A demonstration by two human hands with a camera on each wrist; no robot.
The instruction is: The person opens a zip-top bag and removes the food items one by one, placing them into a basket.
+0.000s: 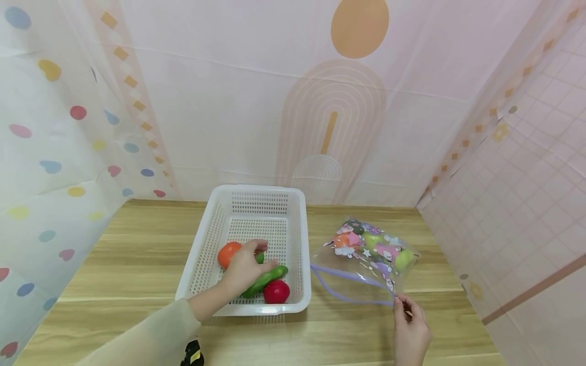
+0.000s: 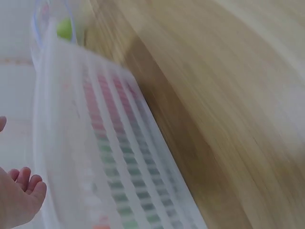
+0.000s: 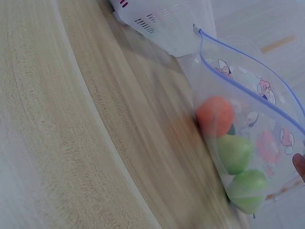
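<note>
Clear plastic bag (image 1: 366,258), lilac zip rim (image 1: 351,277): right on table (image 1: 151,244); likely limp, slippery, hold by rim.
Right grip (image 1: 412,330): pinching rim's right end.
Left grip (image 1: 247,265): fingers parted above long green pepper (image 1: 269,279), white plastic basket (image 1: 305,254).
Pepper: probably light, firm; take mid-length.

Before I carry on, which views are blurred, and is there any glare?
Head view: evenly lit, basket and bag reasonably clear; left wrist: basket and tabletop smeared, pale sheen towards the right edge; right wrist: tabletop streaked, green fruit soft-edged, pale sheen at lower left.
</note>
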